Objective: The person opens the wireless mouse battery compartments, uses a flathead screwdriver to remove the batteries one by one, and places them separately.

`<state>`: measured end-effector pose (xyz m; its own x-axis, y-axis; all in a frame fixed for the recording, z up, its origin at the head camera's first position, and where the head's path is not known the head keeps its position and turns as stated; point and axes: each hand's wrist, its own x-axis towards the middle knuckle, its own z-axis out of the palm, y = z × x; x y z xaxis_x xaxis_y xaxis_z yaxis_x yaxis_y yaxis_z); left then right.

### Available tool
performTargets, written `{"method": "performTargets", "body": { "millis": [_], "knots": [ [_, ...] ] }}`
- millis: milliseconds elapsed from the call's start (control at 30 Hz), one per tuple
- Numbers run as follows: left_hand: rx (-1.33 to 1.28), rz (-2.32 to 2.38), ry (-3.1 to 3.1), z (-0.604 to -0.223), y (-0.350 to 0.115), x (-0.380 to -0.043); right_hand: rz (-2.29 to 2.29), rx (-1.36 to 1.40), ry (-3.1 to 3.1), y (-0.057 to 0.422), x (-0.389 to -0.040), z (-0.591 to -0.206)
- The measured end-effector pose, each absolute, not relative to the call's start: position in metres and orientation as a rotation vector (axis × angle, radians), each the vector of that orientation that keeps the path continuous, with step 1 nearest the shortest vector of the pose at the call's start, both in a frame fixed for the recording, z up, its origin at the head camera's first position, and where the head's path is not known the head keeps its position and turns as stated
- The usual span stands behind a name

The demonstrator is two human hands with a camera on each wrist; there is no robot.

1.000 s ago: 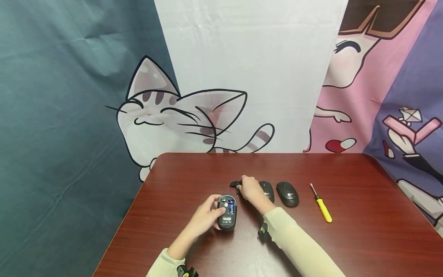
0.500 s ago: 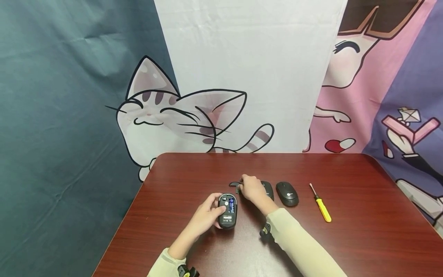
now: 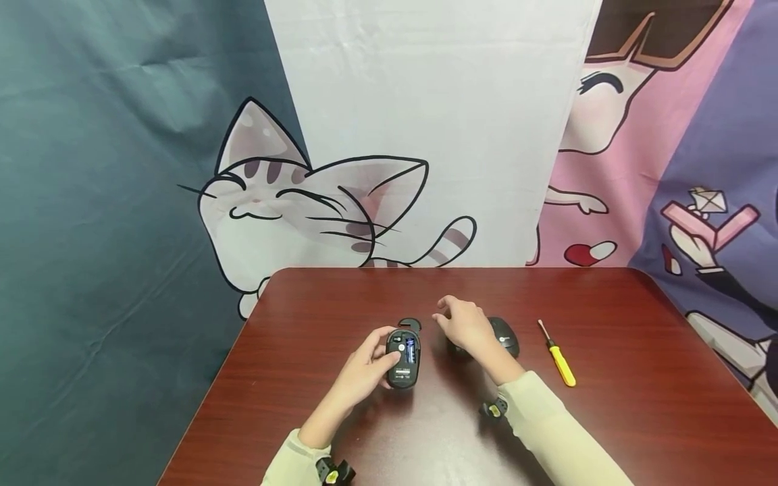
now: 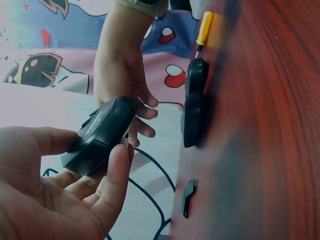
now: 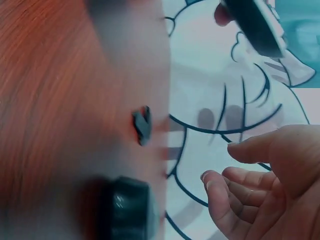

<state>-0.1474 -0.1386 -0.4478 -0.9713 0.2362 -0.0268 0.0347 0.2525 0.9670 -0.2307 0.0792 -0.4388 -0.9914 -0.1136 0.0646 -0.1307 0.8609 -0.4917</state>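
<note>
My left hand [image 3: 363, 370] grips a black computer mouse [image 3: 402, 375] with its underside turned up, the thumb lying on that face. A blue battery [image 3: 410, 349] shows in the mouse's uncovered compartment. Just behind it on the table lies a small curved black piece, like a battery cover [image 3: 410, 323], seen flat in the left wrist view too. My right hand [image 3: 469, 329] hovers to the right of that piece, fingers loosely bent and holding nothing. Beneath and beside this hand are two more black mice, one [image 3: 504, 335] partly covered, the other [image 5: 131, 207] mostly hidden by the hand in the head view.
A screwdriver [image 3: 562, 363] with a yellow handle lies to the right of the mice on the reddish-brown wooden table [image 3: 292, 324]. Behind the table's far edge hangs a cartoon-printed cloth [image 3: 486, 135].
My right hand has left the black cover piece, which stays on the table, and moved right over the mice. My left hand has shifted the held mouse slightly forward.
</note>
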Motion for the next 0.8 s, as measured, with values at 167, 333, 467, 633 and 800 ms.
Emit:
{"method": "performTargets", "body": {
  "millis": [167,333,467,633,800],
  "knots": [
    [0.251,1.798,2.372,-0.446,-0.134,-0.150,0.802,0.210,-2.969,0.095,-0.222,-0.426],
    [0.256,1.795,2.385,-0.445,-0.128,-0.153,0.813,0.222,-2.931,0.109,-0.213,-0.417],
    [0.244,1.798,2.385,-0.441,-0.126,-0.154,0.830,0.224,-2.910,0.120,-0.208,-0.412],
    [0.257,1.811,2.367,-0.440,-0.122,-0.157,0.809,0.226,-2.879,0.135,-0.203,-0.411],
    [0.307,1.807,2.353,-0.439,-0.117,-0.159,0.765,0.200,-2.868,0.151,-0.196,-0.413]
  ]
}}
